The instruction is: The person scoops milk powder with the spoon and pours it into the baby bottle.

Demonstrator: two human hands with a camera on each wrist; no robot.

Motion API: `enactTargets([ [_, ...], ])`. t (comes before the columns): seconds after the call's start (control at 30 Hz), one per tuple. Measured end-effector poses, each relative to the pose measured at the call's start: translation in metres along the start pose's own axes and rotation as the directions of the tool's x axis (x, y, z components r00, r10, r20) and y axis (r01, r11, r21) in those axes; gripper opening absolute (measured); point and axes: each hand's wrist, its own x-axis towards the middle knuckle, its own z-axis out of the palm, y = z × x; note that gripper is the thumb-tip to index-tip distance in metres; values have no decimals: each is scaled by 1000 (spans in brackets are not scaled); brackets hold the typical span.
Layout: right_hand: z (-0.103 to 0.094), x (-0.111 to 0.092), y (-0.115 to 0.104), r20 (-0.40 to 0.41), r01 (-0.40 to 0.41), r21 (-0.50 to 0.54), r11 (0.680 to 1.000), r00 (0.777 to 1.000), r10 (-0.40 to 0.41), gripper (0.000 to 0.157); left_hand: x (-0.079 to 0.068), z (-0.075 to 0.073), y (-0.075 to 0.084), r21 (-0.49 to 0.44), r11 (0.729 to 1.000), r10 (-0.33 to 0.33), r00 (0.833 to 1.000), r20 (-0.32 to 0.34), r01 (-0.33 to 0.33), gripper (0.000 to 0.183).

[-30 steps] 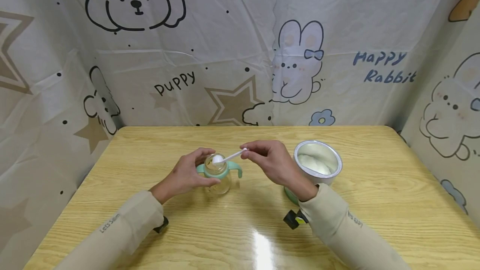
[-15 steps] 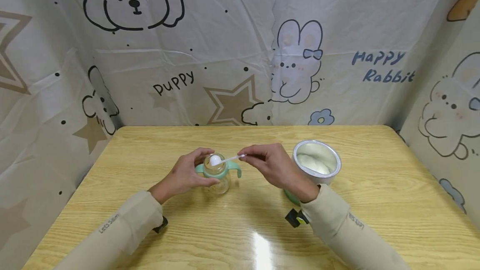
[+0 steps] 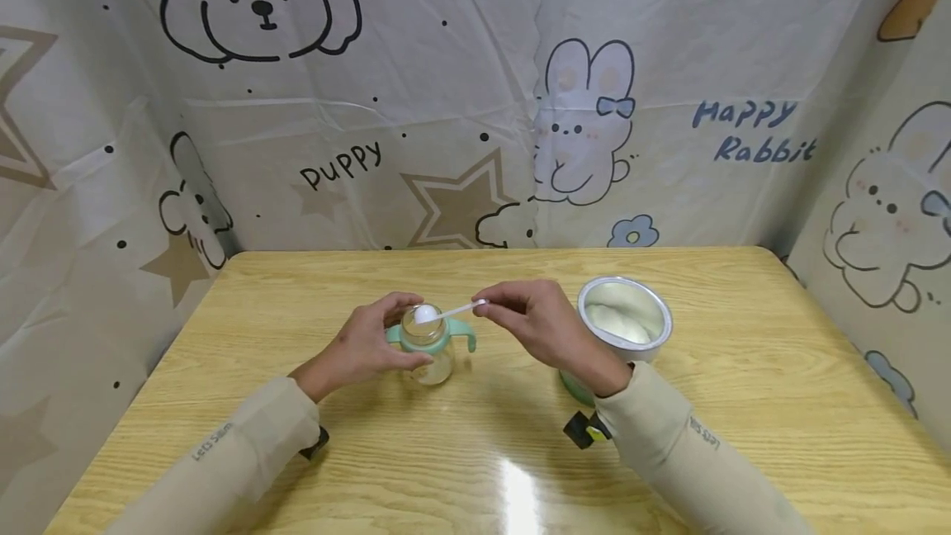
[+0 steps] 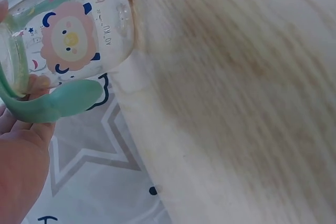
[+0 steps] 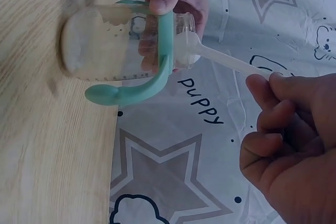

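Note:
A clear baby bottle with a mint-green two-handled collar stands upright on the table, its mouth uncapped. My left hand grips it around the collar, thumb in front and fingers behind. Between thumb and forefinger, my right hand pinches the handle end of a white measuring scoop. The scoop's bowl is at the bottle's mouth, dipping inside the neck in the right wrist view. Whitish powder shows inside the bottle toward its base. A cartoon animal is printed on the bottle's side in the left wrist view.
An open tin of pale powder stands just right of my right hand, its lower part partly hidden by the wrist. The wooden table ends at a patterned cloth hanging behind it and at both sides.
The scoop's bowl has turned over at the bottle's mouth, its rounded underside now facing up. My left hand keeps its grip on the bottle, and the tin stays in place.

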Motion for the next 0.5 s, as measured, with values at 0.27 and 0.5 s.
enactTargets([
  [0.27,-6,2,-4,-9,-132,102,986,991,133,16,3,-5,3,61,998,29,999,29,-31,72],
  [0.5,-10,4,-7,-43,-153,140,978,986,160,16,5,-10,9,91,995,39,997,71,-45,74],
])
